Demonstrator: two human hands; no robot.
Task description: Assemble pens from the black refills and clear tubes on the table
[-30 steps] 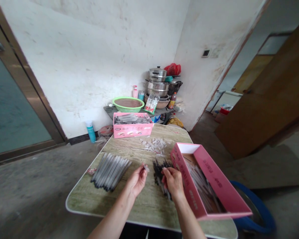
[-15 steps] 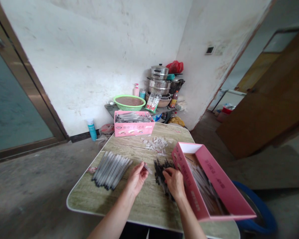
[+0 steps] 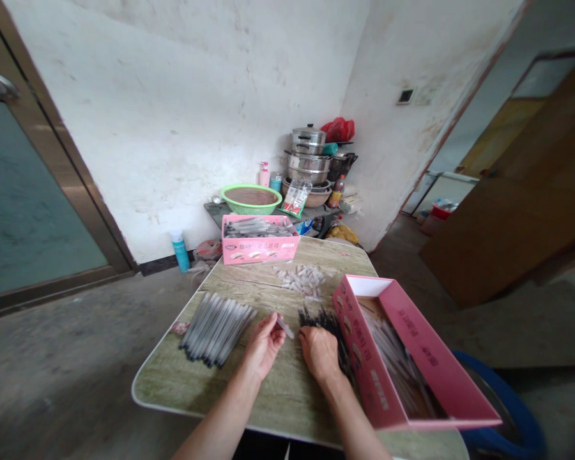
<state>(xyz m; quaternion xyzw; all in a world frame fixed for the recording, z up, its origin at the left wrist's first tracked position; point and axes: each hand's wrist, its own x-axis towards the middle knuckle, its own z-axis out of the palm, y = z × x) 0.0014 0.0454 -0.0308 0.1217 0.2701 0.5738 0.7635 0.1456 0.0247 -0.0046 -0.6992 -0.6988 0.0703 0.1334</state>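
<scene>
My left hand (image 3: 264, 345) pinches a small translucent pen cap (image 3: 286, 328) between thumb and fingers, above the middle of the table. My right hand (image 3: 320, 352) is closed at the left edge of a pile of thin black pen refills (image 3: 328, 319); what its fingertips hold is hidden. Left of my left hand lies a row of grey translucent pens (image 3: 218, 329) with dark ends, side by side. Beyond both hands is a loose heap of whitish caps (image 3: 301, 280).
A pink box (image 3: 261, 251) full of pens stands at the table's far edge. Another pink box (image 3: 371, 358), holding long translucent pieces, borders my right hand. Behind the table, a low shelf carries a green basin (image 3: 250, 207) and stacked pots (image 3: 309, 166). The wood-patterned table (image 3: 172, 390) has rounded corners.
My right hand has moved left across the black refills to the pile's left edge, its fingers now closed. My left hand still holds the cap in nearly the same place.
</scene>
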